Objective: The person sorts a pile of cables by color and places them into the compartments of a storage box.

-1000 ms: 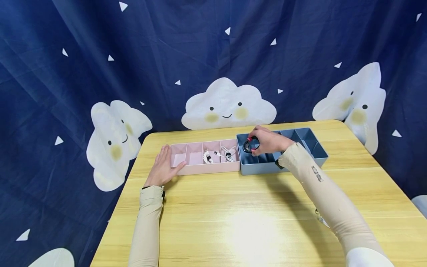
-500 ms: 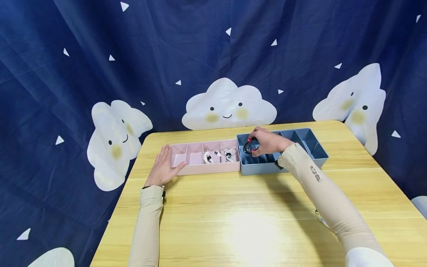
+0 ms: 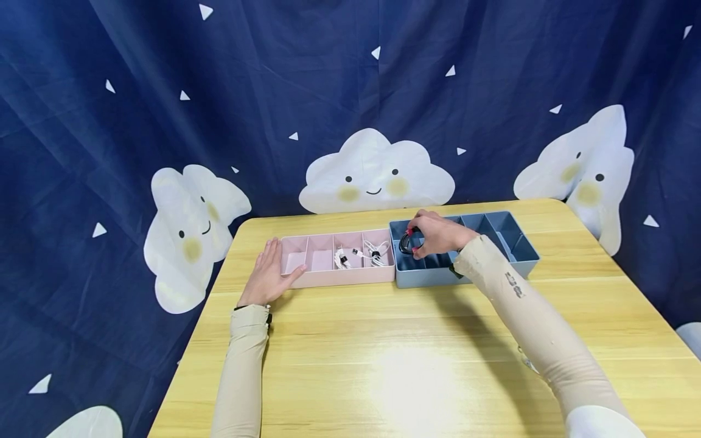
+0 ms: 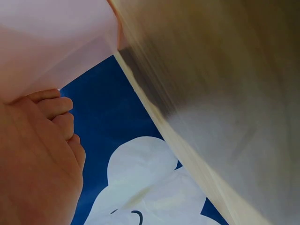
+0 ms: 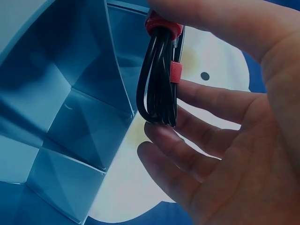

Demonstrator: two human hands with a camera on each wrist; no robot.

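My right hand (image 3: 440, 234) pinches a coiled black cable (image 5: 161, 75) with red ties between thumb and fingers. In the head view that coil overlaps the left end of a blue divided box (image 3: 432, 279). My left hand (image 3: 265, 277) lies at the left end of a pink divided box (image 3: 345, 278), fingers straight along its side and thumb over the front wall. The left wrist view has the fingers (image 4: 58, 108) against the pink wall. Two bundled white cables lie in the pink box: one (image 3: 342, 259) in the third compartment, the other (image 3: 378, 254) in the rightmost.
Both boxes stand end to end near the back of the wooden table (image 3: 339, 353). A dark blue curtain (image 3: 274, 73) with clouds and triangles hangs behind. Beside the right forearm, a small shiny thing (image 3: 528, 362) lies partly hidden on the table.
Little differs. The right forearm has shifted slightly to the left, and the right hand keeps its hold on the black cable over the blue box. The left hand stays put.
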